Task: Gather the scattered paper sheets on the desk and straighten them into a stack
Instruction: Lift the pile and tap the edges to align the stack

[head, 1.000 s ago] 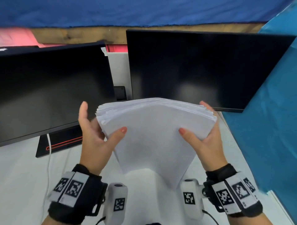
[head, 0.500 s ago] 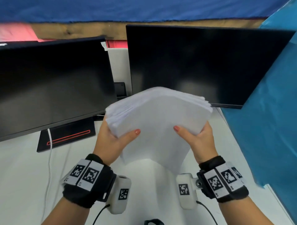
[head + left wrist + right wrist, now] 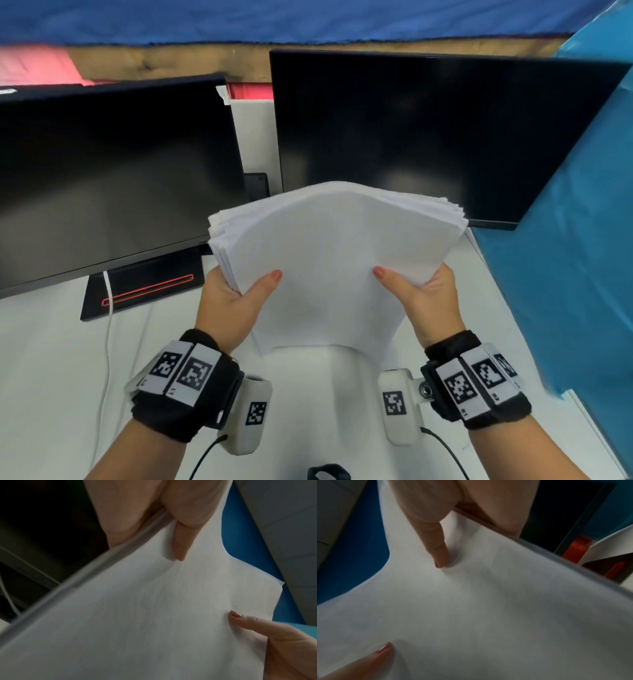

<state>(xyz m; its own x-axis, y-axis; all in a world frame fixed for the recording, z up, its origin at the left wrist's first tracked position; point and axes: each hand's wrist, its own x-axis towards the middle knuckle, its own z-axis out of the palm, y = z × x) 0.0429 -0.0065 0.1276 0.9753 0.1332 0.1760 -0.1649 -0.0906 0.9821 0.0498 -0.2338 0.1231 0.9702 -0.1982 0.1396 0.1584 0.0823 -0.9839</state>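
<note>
A thick stack of white paper sheets [image 3: 329,260] stands on its lower edge on the white desk [image 3: 51,359], tilted away from me, its top edges slightly fanned. My left hand [image 3: 236,298] grips the stack's left side, thumb on the front face and fingers hidden behind. My right hand [image 3: 421,294] grips the right side the same way. In the left wrist view the sheets [image 3: 154,615] fill the frame with my left thumb pressed on them; the right wrist view shows the paper [image 3: 488,608] under my right thumb.
Two dark monitors stand behind the stack, one at left [image 3: 113,178] and one at right [image 3: 428,137]. A black stand base with a red line [image 3: 144,291] and a white cable [image 3: 108,342] lie at left. A blue partition [image 3: 582,257] borders the desk on the right.
The stack has come down from the air toward the desk. Both hands slid lower along its sides, and my left fingers, spread a second ago, now close round the left edge.
</note>
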